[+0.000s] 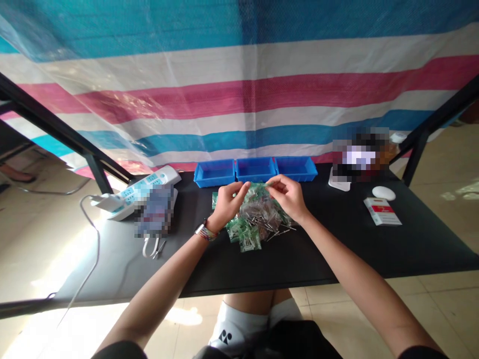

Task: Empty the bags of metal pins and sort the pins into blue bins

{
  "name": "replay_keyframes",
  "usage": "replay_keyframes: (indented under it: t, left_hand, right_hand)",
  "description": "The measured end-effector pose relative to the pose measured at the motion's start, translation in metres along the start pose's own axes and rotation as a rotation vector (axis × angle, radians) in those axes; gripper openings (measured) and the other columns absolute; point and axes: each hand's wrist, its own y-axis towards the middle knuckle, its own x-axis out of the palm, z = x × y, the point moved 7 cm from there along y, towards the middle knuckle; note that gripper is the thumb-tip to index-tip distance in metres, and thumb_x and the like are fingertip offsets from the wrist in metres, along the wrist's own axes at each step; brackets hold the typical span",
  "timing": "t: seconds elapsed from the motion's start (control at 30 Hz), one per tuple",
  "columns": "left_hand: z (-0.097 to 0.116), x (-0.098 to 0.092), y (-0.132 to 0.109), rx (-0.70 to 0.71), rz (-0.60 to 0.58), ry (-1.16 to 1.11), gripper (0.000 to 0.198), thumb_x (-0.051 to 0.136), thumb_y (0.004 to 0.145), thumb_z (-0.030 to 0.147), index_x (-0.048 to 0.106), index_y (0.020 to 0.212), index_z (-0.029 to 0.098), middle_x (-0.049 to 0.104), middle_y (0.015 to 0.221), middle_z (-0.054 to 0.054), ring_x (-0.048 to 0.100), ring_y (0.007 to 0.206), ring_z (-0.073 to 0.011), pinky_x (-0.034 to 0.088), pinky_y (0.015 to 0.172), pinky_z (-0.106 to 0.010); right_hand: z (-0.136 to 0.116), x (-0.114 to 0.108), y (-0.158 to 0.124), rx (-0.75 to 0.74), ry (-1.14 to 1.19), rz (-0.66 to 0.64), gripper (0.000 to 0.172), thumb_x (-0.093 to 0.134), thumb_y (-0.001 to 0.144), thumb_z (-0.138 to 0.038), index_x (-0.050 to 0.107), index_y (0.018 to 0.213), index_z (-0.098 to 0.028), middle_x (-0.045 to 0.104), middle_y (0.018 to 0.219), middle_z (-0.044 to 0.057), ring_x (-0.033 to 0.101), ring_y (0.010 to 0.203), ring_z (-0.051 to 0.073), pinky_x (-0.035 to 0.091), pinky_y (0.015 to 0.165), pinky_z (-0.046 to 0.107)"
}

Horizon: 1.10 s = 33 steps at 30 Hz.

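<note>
My left hand [229, 203] is closed in a pinch at the left side of a small green-tinted plastic bag [258, 188]. Opposite it, my right hand [288, 197] pinches the bag's right side with thumb and fingers. What is inside this bag is too small to make out. Below both hands lies a pile of similar small green bags [250, 238], some with thin pale pieces in them. A larger clear plastic bag [264, 212] rests in the pile, with thin metal pins [279, 233] in and around it.
Behind the pile stand three joined blue bins [255, 169]. To the left are a white power strip [140, 192], a blurred-out object [155, 210] and a cable [98, 239]. On the right lie a red-and-white box [382, 212] and a white rounded object [383, 193]. A striped sheet [254, 99] hangs behind.
</note>
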Motion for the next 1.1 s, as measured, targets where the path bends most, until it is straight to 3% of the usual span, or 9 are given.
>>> replay_keyframes:
  t: [0.1, 0.23, 0.37, 0.47, 0.53, 0.6, 0.7, 0.9, 1.1]
  left_hand:
    - [-0.004, 0.005, -0.004, -0.08, -0.071, -0.128, 0.066, 0.049, 0.107, 0.067, 0.061, 0.063, 0.019, 0.062, 0.062, -0.002, 0.057, 0.065, -0.0161, 0.047, 0.066, -0.029]
    - [-0.009, 0.007, -0.001, -0.154, -0.055, -0.309, 0.049, 0.077, 0.09, 0.065, 0.069, 0.083, 0.017, 0.07, 0.075, -0.002, 0.061, 0.068, -0.0157, 0.048, 0.064, -0.026]
    - [-0.014, 0.007, 0.001, -0.137, -0.045, -0.393, 0.042, 0.083, 0.087, 0.056, 0.07, 0.089, 0.016, 0.072, 0.077, -0.002, 0.065, 0.069, -0.0161, 0.051, 0.065, -0.027]
    - [-0.016, 0.008, -0.002, -0.097, -0.064, -0.368, 0.037, 0.08, 0.092, 0.052, 0.072, 0.094, 0.016, 0.074, 0.081, -0.004, 0.069, 0.072, -0.0176, 0.053, 0.069, -0.028]
    - [-0.016, 0.009, -0.004, -0.061, -0.08, -0.297, 0.034, 0.078, 0.095, 0.049, 0.073, 0.098, 0.016, 0.074, 0.081, -0.003, 0.068, 0.074, -0.0173, 0.052, 0.071, -0.028]
    - [-0.015, 0.011, -0.006, -0.027, -0.088, -0.21, 0.032, 0.077, 0.096, 0.048, 0.074, 0.099, 0.016, 0.072, 0.08, -0.002, 0.066, 0.073, -0.0164, 0.051, 0.071, -0.028]
    - [-0.012, 0.013, -0.008, -0.004, -0.093, -0.145, 0.032, 0.076, 0.097, 0.049, 0.074, 0.101, 0.017, 0.07, 0.08, -0.001, 0.064, 0.074, -0.016, 0.05, 0.072, -0.027]
    - [-0.006, 0.013, -0.01, -0.024, -0.091, -0.208, 0.034, 0.072, 0.1, 0.05, 0.069, 0.11, 0.018, 0.075, 0.086, -0.003, 0.072, 0.081, -0.0192, 0.054, 0.078, -0.03]
    - [-0.01, 0.009, -0.009, -0.019, -0.062, -0.241, 0.028, 0.069, 0.101, 0.046, 0.067, 0.106, 0.019, 0.076, 0.087, -0.004, 0.073, 0.082, -0.0197, 0.055, 0.078, -0.03]
  right_hand:
    - [-0.018, 0.002, -0.008, -0.182, -0.109, -0.01, 0.007, 0.072, 0.095, -0.028, 0.076, 0.091, -0.025, 0.075, 0.093, 0.004, 0.072, 0.083, 0.021, 0.06, 0.073, 0.036]
    - [-0.031, 0.005, -0.013, -0.329, -0.226, -0.014, 0.016, 0.067, 0.097, -0.02, 0.081, 0.09, -0.025, 0.075, 0.112, 0.008, 0.073, 0.099, 0.023, 0.062, 0.084, 0.04]
    - [-0.015, 0.001, -0.01, -0.156, -0.083, 0.021, 0.017, 0.069, 0.099, -0.034, 0.08, 0.109, -0.026, 0.067, 0.131, 0.011, 0.073, 0.096, 0.022, 0.066, 0.081, 0.04]
    - [0.009, 0.004, -0.006, 0.103, 0.174, -0.039, 0.045, 0.078, 0.092, -0.047, 0.067, 0.132, -0.03, 0.071, 0.112, 0.006, 0.072, 0.079, 0.02, 0.066, 0.066, 0.038]
    - [0.021, 0.008, -0.006, 0.243, 0.257, -0.108, 0.052, 0.086, 0.084, -0.05, 0.065, 0.126, -0.028, 0.071, 0.094, 0.001, 0.069, 0.068, 0.019, 0.065, 0.061, 0.037]
    - [0.026, 0.011, -0.006, 0.31, 0.265, -0.151, 0.045, 0.089, 0.078, -0.051, 0.068, 0.107, -0.023, 0.071, 0.087, 0.0, 0.068, 0.065, 0.018, 0.064, 0.06, 0.035]
    - [0.027, 0.01, -0.007, 0.334, 0.269, -0.154, 0.039, 0.091, 0.075, -0.049, 0.068, 0.089, -0.021, 0.07, 0.083, 0.001, 0.067, 0.063, 0.017, 0.062, 0.059, 0.033]
    - [0.027, 0.001, -0.004, 0.381, 0.331, -0.115, 0.036, 0.093, 0.071, -0.043, 0.07, 0.087, -0.02, 0.07, 0.082, 0.0, 0.066, 0.066, 0.015, 0.062, 0.06, 0.03]
    - [0.026, -0.044, 0.017, 0.263, 0.329, 0.17, 0.047, 0.091, 0.073, -0.053, 0.069, 0.098, -0.021, 0.075, 0.087, 0.002, 0.074, 0.071, 0.017, 0.068, 0.074, 0.035]
